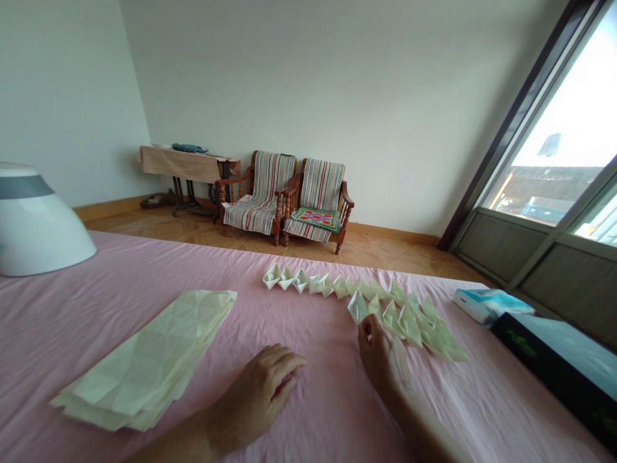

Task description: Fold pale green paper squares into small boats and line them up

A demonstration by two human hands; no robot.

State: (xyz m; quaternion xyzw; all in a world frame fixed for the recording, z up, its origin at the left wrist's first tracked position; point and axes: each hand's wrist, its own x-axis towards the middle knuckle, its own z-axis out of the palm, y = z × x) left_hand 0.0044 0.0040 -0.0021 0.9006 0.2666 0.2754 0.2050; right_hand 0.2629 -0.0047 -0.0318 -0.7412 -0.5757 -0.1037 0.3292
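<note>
My right hand (380, 350) is closed in a pinch at the lower corner of a pale folded paper boat (357, 307), the leftmost of the nearer row. More pointed paper boats (407, 321) stand close together to the right of it. A second row of paper boats (299, 280) runs behind, stretching farther left. My left hand (270, 379) lies on the pink cloth (318, 411), fingers loosely bent and thumb apart, with nothing in it. Left of that hand is a stack of creased pale-green paper sheets (149, 354).
A white object with a grey band (43, 225) stands at the left. On the right lie a blue-and-white packet (489, 303) and a black box (554, 366). Beyond the cloth's edge are two wooden chairs (315, 199), a cloth-covered stand (180, 164) and a glazed door (540, 186).
</note>
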